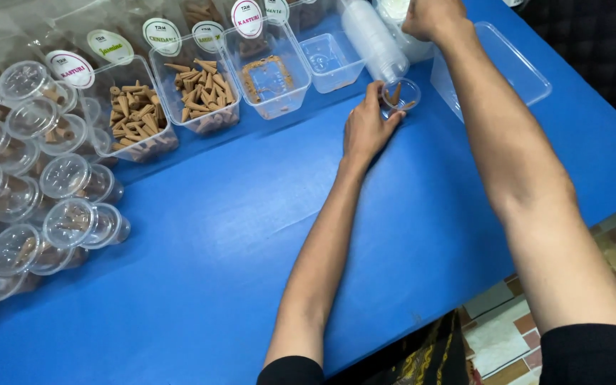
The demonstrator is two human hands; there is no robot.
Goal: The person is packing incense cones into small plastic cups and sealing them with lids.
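Small clear cup (401,94), few brown cones inside, left hand (366,132) touching

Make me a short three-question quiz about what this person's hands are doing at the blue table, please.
1. True or false: the left hand touches a small clear cup with brown cones inside.
2. Where is the right hand? A) flat on the blue table B) at the far edge, by a stack of clear cups C) inside a tub of cones
3. The lidded cups piled up lie on the person's ____ side.

Key: 1 true; 2 B; 3 left.
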